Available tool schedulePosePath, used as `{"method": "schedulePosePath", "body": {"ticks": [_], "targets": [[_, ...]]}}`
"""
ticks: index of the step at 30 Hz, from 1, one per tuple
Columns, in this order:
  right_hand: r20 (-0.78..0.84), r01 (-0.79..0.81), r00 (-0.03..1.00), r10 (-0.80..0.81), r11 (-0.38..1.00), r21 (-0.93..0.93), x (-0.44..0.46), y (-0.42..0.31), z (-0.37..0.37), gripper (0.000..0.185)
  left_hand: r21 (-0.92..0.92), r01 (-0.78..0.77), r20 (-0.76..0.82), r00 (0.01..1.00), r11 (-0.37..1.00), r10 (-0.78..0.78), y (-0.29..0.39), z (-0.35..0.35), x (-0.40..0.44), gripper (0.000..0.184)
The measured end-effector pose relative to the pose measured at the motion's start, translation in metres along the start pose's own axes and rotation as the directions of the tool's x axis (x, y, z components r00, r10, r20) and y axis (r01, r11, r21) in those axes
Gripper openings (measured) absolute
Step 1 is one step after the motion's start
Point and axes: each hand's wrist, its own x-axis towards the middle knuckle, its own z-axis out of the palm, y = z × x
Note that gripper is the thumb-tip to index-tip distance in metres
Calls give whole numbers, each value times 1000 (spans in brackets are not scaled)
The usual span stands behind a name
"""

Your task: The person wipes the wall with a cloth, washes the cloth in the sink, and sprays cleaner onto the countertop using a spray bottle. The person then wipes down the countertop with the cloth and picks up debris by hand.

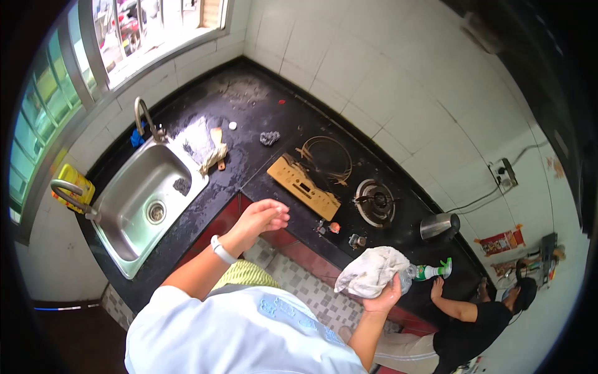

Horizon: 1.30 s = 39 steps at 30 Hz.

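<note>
A crumpled whitish cloth [372,272] is in my right hand [387,295], whose fingers wrap round its lower right edge. Clear plastic [406,278] shows beside the cloth, next to a green and white spray bottle [434,270]. My left hand [264,218], with a white band on its wrist, is raised over the counter's front edge, its fingers curled with the tips close together; whether anything small is between them cannot be made out. Nearest to it on the black counter [249,181] lies a tan stove panel [304,187].
A steel sink [134,199] with a tap [144,115] is at the left. On the counter are a burner [375,203], a coiled cable [330,159], a steel kettle [438,227], a rag [215,158] and small parts. Another person [470,327] leans on the counter at the right.
</note>
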Motion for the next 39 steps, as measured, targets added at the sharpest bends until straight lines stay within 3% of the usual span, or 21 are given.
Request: {"method": "schedulePosePath", "body": {"ticks": [9,14,15,16,18,19,20,22,23,24,25,26,28,29,30,31,32,33,36,38,39], "targets": [[-76,-106,993,93,975,-195,113,63,86,50,-103,131,119,986,986,-118,24,-62,98,18],[11,-270,961,276,948,-171,175,119,141,46,-49,159,176,973,986,-149,56,-91,128,25],[30,-313,946,322,937,-156,186,131,148,45,-33,173,242,957,984,-160,59,-98,135,37],[52,-355,930,365,924,-140,196,144,155,45,-30,198,255,949,980,-185,62,-102,140,37],[74,-437,890,450,888,-145,209,172,176,44,-60,109,333,939,992,-83,69,-106,148,54],[57,-432,887,458,867,-249,214,185,183,43,-95,152,396,912,984,-103,73,-111,152,72],[-77,-387,917,390,832,-396,217,199,189,39,-188,187,405,909,964,-97,81,-111,153,80],[-73,-307,928,366,640,-705,214,219,216,31,-372,86,375,925,924,65,67,-115,164,89],[42,-150,923,384,456,-877,213,222,221,27,-365,17,311,944,931,105,68,-116,168,97],[137,34,897,421,242,-970,213,224,224,24,-415,122,357,933,901,38,65,-125,172,100],[561,567,773,297,75,-820,218,227,227,22,-475,91,290,955,875,58,61,-126,172,97],[575,592,755,315,51,-805,217,224,232,23,-529,59,220,973,846,69,68,-121,172,94],[443,473,830,339,-8,-881,220,211,229,22,-484,176,234,970,857,-67,60,-135,171,83],[352,333,898,265,113,-936,220,207,224,22,-478,140,192,980,867,-53,59,-130,172,63],[249,195,946,207,247,-949,221,203,219,23,-467,164,205,976,869,-74,58,-128,176,63],[288,235,948,136,314,-920,225,198,210,26,-450,250,232,960,857,-158,57,-130,178,54],[215,140,966,146,402,-905,226,193,207,29,-437,322,235,942,840,-240,58,-134,176,47],[172,93,968,183,375,-922,225,188,201,31,-390,309,146,951,867,-273,61,-127,177,37],[96,44,986,136,343,-938,218,187,166,37,-404,380,365,901,832,-234,58,-121,190,39],[23,-48,976,215,317,-947,212,189,136,42,-522,482,412,865,704,-287,55,-100,193,39],[6,-72,970,243,310,-948,207,194,108,42,-482,512,441,843,711,-309,60,-92,197,40]]}}
